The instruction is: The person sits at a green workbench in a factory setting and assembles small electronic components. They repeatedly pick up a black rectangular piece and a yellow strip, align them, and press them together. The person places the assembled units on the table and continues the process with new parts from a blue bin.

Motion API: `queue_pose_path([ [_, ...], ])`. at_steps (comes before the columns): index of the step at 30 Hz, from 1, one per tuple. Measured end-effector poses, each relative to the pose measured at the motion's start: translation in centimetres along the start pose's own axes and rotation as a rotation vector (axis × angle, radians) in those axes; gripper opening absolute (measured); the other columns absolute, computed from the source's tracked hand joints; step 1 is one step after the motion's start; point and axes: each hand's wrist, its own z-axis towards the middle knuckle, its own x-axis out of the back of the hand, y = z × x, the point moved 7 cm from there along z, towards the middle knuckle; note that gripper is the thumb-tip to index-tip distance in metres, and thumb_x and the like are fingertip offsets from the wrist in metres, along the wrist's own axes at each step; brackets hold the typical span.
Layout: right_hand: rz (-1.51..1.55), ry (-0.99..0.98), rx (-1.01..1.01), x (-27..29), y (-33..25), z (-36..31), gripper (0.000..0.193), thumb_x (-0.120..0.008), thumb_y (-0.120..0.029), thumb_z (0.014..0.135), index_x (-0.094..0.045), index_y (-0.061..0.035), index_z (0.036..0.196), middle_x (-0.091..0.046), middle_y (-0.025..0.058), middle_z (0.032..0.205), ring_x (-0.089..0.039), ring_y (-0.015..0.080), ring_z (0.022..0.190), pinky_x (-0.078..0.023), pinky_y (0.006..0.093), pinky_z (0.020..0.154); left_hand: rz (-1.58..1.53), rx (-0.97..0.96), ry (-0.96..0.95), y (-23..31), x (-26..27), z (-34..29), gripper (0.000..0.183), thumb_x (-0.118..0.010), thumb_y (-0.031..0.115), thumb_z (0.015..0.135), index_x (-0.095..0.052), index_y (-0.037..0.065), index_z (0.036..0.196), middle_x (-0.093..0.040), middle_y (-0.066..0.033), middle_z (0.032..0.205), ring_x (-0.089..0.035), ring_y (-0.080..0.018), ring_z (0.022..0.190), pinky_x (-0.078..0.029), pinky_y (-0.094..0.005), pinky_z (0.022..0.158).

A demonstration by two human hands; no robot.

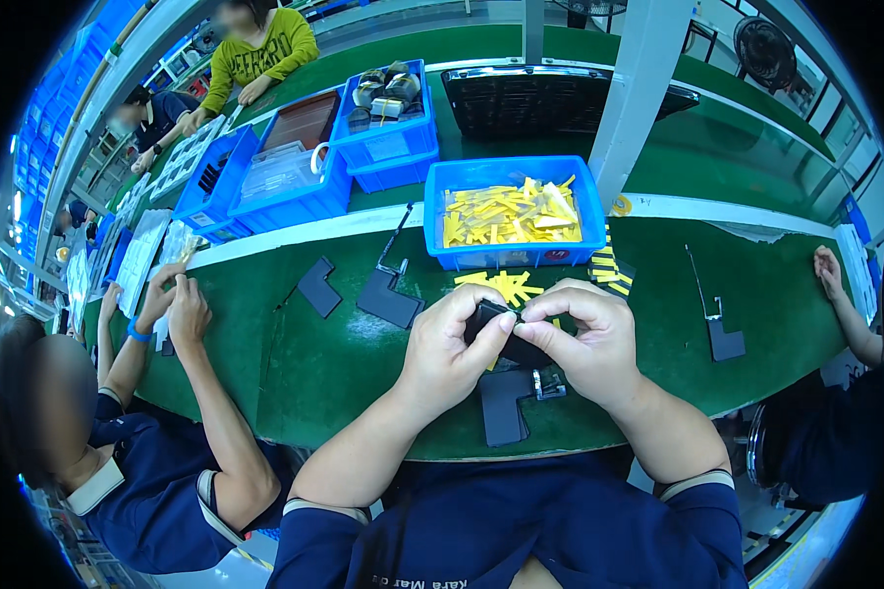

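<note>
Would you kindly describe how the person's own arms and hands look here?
The left hand and right hand are bare and ungloved, with no watch or bracelet visible. The forearms are uncovered too; the short navy sleeves end in pale cream trim.

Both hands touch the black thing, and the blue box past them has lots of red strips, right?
Not red: the head view shows yellow strips in the blue box. The left hand and right hand do touch the black thing, and the box is past them.
</note>
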Motion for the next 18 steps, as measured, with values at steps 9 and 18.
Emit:
queue_pose_path([
  [9, -0.111, 0.004, 0.093, 0.1, -0.9, -0.2, 0.01, -0.073, -0.002, 0.069, -0.065, -0.0008, 0.075, -0.063, 0.0094, 0.071, -0.061, 0.0202, 0.064, -0.048, 0.0283, 0.058, -0.069, 0.041, -0.085, 0.0, -0.2, -0.1, 0.007, -0.059, 0.008, 0.086, -0.057, 0.001, 0.088, -0.054, 0.001, 0.08, -0.046, -0.0041, 0.071, -0.038, -0.0193, 0.063],
  [18, -0.045, -0.033, 0.186, 0.0, -0.9, -0.2, 0.011, -0.075, -0.005, 0.068, -0.066, -0.0028, 0.074, -0.064, 0.0092, 0.072, -0.062, 0.0208, 0.065, -0.049, 0.0286, 0.06, -0.239, 0.097, -0.179, -0.8, -0.8, -0.5, 0.008, -0.062, 0.009, 0.084, -0.059, 0.003, 0.086, -0.055, 0.0027, 0.073, -0.046, -0.0034, 0.065, -0.038, -0.0206, 0.057],
])
